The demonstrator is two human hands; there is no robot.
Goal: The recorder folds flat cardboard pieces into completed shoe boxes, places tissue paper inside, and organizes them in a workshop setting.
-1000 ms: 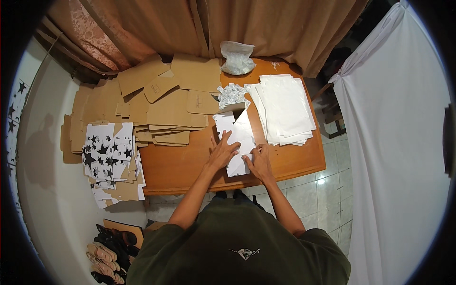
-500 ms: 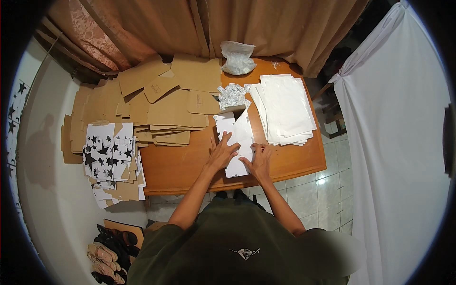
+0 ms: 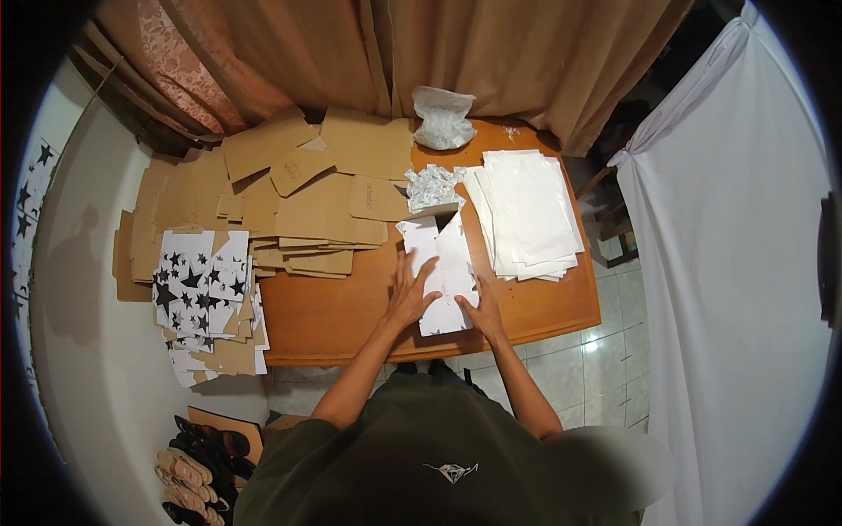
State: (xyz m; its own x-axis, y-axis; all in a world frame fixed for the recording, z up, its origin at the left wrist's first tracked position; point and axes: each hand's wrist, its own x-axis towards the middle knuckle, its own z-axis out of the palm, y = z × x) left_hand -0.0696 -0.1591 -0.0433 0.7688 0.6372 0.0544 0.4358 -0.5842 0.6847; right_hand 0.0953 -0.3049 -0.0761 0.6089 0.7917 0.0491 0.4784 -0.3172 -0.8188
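A flat white cardboard box blank [image 3: 443, 263] lies on the wooden table [image 3: 342, 320] in front of me, one flap raised along its middle. My left hand [image 3: 410, 294] lies flat on the blank's left half with fingers spread. My right hand [image 3: 479, 309] rests on its lower right corner, fingers on the card. A stack of white sheets [image 3: 526, 210] lies just to the right of the blank.
Brown cardboard blanks [image 3: 298, 197] cover the table's left and back. Star-printed white blanks [image 3: 202, 294] hang off the left end. A pile of small white packets [image 3: 432, 186] and a crumpled plastic bag [image 3: 443, 118] sit behind. Sandals [image 3: 197, 460] lie on the floor; a white cloth [image 3: 728, 263] hangs right.
Both hands have shifted slightly on the white blank; its raised middle flap has come lower. Nothing else on the table has moved.
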